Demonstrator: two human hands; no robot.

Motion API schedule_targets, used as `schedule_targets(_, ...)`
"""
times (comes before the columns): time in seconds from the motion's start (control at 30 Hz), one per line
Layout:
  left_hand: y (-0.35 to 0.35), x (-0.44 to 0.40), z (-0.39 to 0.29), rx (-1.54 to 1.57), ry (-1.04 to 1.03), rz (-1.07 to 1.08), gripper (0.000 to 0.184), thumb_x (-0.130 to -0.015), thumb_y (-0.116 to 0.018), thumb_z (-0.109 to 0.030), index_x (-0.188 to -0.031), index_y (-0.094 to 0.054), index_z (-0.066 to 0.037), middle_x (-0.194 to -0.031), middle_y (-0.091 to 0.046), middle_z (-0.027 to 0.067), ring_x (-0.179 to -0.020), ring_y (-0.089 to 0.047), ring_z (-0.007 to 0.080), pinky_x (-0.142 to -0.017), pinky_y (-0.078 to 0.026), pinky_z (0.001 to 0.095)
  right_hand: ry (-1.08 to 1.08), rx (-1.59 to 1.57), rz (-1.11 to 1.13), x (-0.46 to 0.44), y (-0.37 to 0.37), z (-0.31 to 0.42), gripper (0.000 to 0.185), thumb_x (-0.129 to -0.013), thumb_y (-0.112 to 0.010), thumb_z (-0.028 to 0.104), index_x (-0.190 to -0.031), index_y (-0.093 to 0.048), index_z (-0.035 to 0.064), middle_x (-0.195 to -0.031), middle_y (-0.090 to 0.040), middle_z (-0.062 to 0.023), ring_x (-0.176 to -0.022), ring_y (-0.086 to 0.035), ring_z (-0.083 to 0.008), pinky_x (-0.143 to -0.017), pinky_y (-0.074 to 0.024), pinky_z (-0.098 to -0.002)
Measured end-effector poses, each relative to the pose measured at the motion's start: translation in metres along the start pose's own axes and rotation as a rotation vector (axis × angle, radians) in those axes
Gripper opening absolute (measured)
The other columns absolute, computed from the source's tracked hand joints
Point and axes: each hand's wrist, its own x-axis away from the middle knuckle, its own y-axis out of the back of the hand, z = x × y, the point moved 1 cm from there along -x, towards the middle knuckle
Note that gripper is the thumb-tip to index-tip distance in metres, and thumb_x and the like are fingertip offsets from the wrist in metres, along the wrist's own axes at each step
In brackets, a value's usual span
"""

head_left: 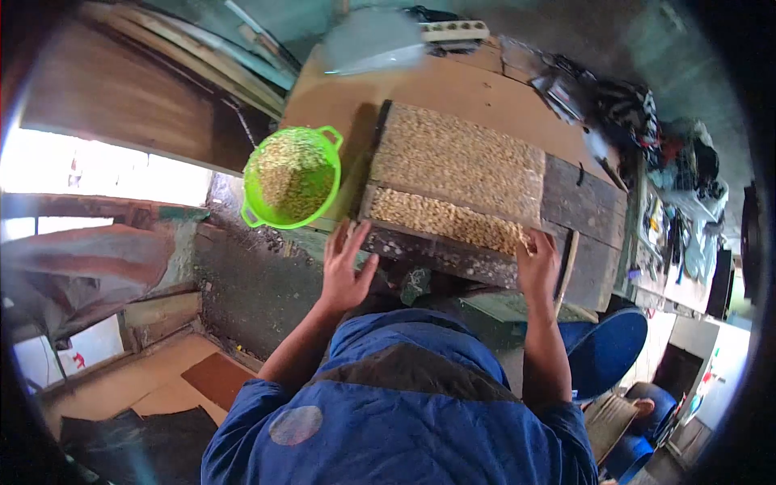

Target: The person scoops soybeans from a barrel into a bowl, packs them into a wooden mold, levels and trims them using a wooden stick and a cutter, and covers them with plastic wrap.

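A wide slab of small tan pieces, perhaps nuts or grains (461, 153), lies on a dark wooden board and looks covered with clear film. Along its front runs a narrower strip of coarser, paler pieces (444, 218). The board's worn front edge (440, 257) faces my body. My left hand (346, 271) is at the board's front left corner, its fingers apart and fingertips at the edge. At the strip's right end is my right hand (537, 267), fingers extended and touching the corner. Left of the board, a lime-green colander (334, 153) holds similar pale pieces.
Dark planks (594, 198) adjoin the slab on the right, with a thin wooden stick (567, 271) on them. A power strip (455, 31) and a translucent bag (376, 40) are at the back. A blue barrel (610, 352) stands low at right. Cables and clutter fill the right back.
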Motion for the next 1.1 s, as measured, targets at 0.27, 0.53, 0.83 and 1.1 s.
schedule_targets(0.27, -0.024, -0.027, 0.017, 0.08, 0.005, 0.05, 0.066, -0.095, -0.062, -0.031, -0.154, -0.037, -0.013, -0.154, -0.034, 0.0321, -0.141, -0.034, 0.049, -0.114, -0.028, 0.0565, 0.219, 0.113, -0.134, 0.012, -0.014, -0.013, 0.016, -0.092, -0.066, 0.016, -0.102, -0.071, 0.0046, -0.094, -0.072, -0.0154, -0.085, -0.07, -0.0322, -0.076, -0.0537, -0.0408)
schedule_targets(0.53, -0.028, -0.037, 0.007, -0.161, -0.121, 0.129, 0.066, -0.095, -0.061, -0.032, -0.149, -0.041, -0.001, -0.155, -0.04, 0.0168, -0.147, -0.03, 0.0379, -0.119, -0.019, 0.0582, 0.143, 0.216, -0.009, 0.006, -0.018, 0.023, 0.021, -0.089, -0.065, 0.01, -0.109, -0.07, 0.0059, -0.107, -0.07, -0.0166, -0.098, -0.067, -0.0358, -0.087, -0.0498, -0.0448)
schedule_targets(0.83, -0.035, -0.033, 0.005, -0.192, -0.192, 0.204, 0.067, -0.09, -0.064, -0.036, -0.145, -0.046, -0.001, -0.153, -0.041, 0.0154, -0.147, -0.031, 0.0339, -0.119, -0.013, 0.0636, 0.556, 0.075, 0.37, -0.004, -0.087, 0.122, 0.041, -0.09, -0.067, 0.023, -0.128, -0.062, 0.0096, -0.13, -0.06, -0.0142, -0.122, -0.055, -0.035, -0.101, -0.0429, -0.05)
schedule_targets(1.1, -0.031, -0.012, 0.015, -0.124, -0.225, 0.336, 0.059, -0.088, -0.066, -0.032, -0.136, -0.053, 0.0, -0.15, -0.043, 0.019, -0.144, -0.036, 0.0371, -0.118, -0.016, 0.0653, 0.805, 0.269, 0.553, -0.009, -0.141, 0.158, 0.053, -0.097, -0.055, 0.04, -0.139, -0.055, 0.0068, -0.146, -0.051, -0.0136, -0.142, -0.039, -0.0331, -0.12, -0.0238, -0.0533)
